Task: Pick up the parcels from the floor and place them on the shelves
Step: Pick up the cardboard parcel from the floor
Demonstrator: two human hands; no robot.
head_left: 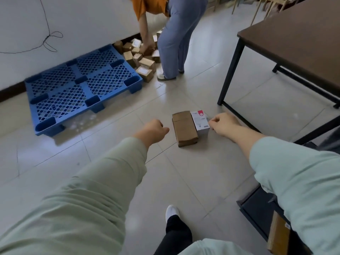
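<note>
Parcels (pixel 184 128) between hands; left hand (pixel 156 129) curled, empty; right hand (pixel 223 126) curled against white parcel (pixel 200 120), grip unclear.

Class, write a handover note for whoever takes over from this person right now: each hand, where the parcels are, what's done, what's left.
Left hand: curled, holding nothing, beside the brown parcel.
Right hand: curled at the right of the white parcel; grip unclear.
Both parcels sit side by side on the floor; a pile of more lies by the wall.
Done: nothing lifted. Left: lift both, shelve them.
</note>
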